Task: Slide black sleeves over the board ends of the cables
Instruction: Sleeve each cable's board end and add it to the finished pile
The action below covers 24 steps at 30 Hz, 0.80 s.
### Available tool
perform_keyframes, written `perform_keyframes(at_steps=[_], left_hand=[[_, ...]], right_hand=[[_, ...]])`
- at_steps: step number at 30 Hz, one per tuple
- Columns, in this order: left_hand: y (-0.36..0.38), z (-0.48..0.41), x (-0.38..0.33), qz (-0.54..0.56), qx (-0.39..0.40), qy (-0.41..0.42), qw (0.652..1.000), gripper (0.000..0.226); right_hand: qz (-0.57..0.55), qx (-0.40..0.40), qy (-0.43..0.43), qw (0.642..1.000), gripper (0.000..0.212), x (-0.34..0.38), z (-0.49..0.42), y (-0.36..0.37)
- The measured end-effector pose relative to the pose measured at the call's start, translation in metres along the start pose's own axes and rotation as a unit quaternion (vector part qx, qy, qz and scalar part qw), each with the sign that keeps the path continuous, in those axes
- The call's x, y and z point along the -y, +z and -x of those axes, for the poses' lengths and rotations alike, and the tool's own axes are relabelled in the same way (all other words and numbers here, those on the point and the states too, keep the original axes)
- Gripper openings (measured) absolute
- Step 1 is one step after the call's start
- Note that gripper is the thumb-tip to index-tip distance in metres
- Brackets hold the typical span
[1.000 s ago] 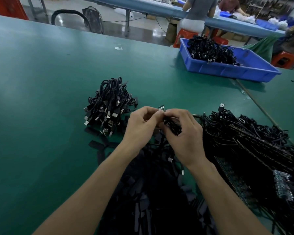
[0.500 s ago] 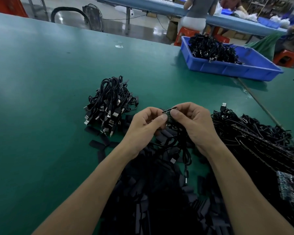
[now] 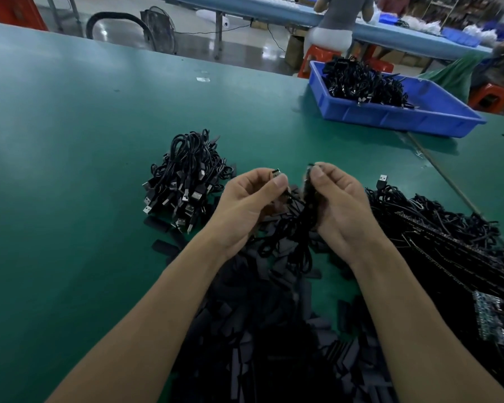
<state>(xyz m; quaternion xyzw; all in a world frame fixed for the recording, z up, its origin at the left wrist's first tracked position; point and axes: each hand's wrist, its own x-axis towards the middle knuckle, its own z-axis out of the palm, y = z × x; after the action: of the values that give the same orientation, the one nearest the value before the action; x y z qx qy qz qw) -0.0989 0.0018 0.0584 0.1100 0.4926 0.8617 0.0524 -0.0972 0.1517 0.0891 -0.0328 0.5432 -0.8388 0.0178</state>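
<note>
A blue plastic bin sits near the far right edge of the green tabletop. A small clear scrap lies by the far edge. Beyond the tabletop, a floor fan and a red stool stand near a long blue table, where a person sits.

On the table I see a cable bundle at centre left, a heap of sleeves at lower centre, loose cables at the right — and a tray at upper right, with more cables in it.
</note>
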Motion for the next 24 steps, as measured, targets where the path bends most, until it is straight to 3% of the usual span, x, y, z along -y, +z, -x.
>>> perform_keyframes(at_steps=[6, 9, 13, 16, 18, 20, 23, 24], left_hand=[[-0.002, 0.003, -0.019, 0.094, -0.016, 0.088, 0.992, 0.011], [-0.005, 0.005, -0.033, 0.021, -0.054, 0.114, 0.992, 0.012], [-0.012, 0.003, -0.047, -0.100, -0.090, 0.145, 0.980, 0.016], [-0.016, 0.002, -0.051, -0.204, -0.103, 0.137, 0.964, 0.023], [-0.020, 0.000, -0.049, -0.285, -0.094, 0.105, 0.948, 0.026], [-0.026, -0.003, -0.045, -0.319, -0.074, 0.059, 0.943, 0.036], [-0.030, -0.002, -0.039, -0.343, -0.024, 0.013, 0.939, 0.044], [-0.030, -0.001, -0.038, -0.357, -0.011, 0.007, 0.934, 0.042]], right_hand=[[-0.113, -0.145, -0.054, 0.981, 0.018, 0.023, -0.003, -0.015], [-0.150, -0.148, -0.044, 0.977, 0.019, 0.029, 0.001, -0.023], [0.023, -0.180, 0.016, 0.983, 0.020, 0.023, 0.003, -0.030], [0.237, -0.177, 0.074, 0.952, 0.020, 0.015, 0.005, -0.035], [0.470, -0.128, 0.087, 0.869, 0.022, 0.013, 0.005, -0.038], [0.672, -0.048, 0.103, 0.732, 0.024, 0.010, 0.002, -0.037], [0.828, 0.019, 0.141, 0.543, 0.024, 0.004, 0.001, -0.032], [0.852, 0.041, 0.134, 0.504, 0.028, 0.001, 0.000, -0.030]])
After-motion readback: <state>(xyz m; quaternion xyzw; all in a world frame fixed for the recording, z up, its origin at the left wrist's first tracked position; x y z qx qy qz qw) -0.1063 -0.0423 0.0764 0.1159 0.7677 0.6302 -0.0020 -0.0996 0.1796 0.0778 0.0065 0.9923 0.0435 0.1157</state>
